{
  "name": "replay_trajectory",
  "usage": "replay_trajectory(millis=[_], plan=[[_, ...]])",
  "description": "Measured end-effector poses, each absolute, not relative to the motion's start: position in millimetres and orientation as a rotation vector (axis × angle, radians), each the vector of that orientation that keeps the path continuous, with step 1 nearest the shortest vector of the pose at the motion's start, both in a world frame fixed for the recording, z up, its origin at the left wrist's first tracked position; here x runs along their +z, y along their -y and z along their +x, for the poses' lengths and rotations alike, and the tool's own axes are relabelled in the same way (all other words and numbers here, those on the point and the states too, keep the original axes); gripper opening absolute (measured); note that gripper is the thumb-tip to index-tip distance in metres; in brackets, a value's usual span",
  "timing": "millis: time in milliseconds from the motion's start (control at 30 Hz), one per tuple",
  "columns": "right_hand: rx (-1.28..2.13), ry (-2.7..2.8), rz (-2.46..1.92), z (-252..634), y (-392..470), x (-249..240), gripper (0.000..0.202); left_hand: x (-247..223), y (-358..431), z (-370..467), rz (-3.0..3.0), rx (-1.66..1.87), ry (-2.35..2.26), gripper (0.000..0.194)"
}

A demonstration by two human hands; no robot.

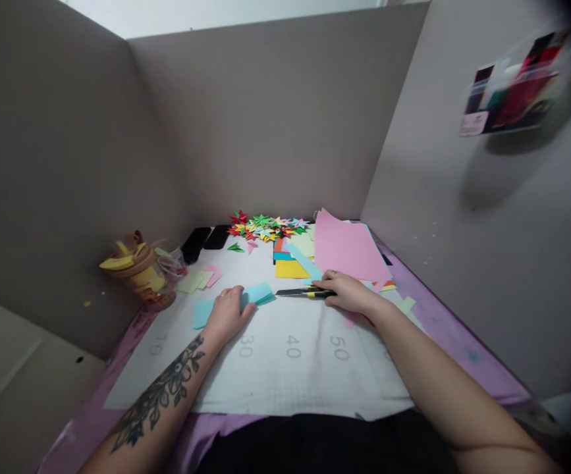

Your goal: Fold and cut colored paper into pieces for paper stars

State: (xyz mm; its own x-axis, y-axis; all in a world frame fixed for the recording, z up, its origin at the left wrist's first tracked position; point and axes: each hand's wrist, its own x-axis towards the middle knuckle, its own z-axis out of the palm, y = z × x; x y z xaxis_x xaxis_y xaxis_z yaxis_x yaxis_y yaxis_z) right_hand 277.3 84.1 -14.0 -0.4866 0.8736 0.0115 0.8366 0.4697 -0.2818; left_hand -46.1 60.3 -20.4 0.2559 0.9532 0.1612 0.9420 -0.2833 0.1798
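Note:
My left hand (228,313) rests on a folded light blue paper (259,293), fingers over its upper edge and thumb at its lower edge, holding it against the white mat. The paper shows on both sides of the hand. A utility knife (313,293), black and yellow, lies in my right hand (343,290), which is closed round its handle. Its blade (289,291) points left, and the tip is close to the right end of the folded paper. A light blue paper strip (305,261) slants just beyond my right fingers.
Folded paper stars (265,227) are heaped at the back, beside two black phone-like slabs (217,237). Pink sheets (347,247) cover other coloured papers (291,268) at the right. A pot (139,266) with paper pieces stands left, near small notes (199,280). Grey partitions (275,118) enclose the table.

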Motion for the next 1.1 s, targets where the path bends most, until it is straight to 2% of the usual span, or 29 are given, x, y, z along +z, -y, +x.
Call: replay_trajectory(millis=[533, 733, 1000, 1100], plan=[[0.447, 2.519, -1.537, 276, -80, -9, 0.056, -20, -60, -46, 2.438, 0.356, -1.850, 0.039], [0.461, 2.527, -1.469, 275, -81, -13, 0.056, -22, -60, -47, 2.451, 0.397, -1.838, 0.041], [0.525, 2.567, -1.391, 266, -84, -13, 0.057, -22, -60, -47, 2.503, 0.380, -1.778, 0.030], [0.516, 2.641, -1.273, 259, -86, -13, 0.054, -24, -60, -49, 2.554, 0.372, -1.747, 0.032]])
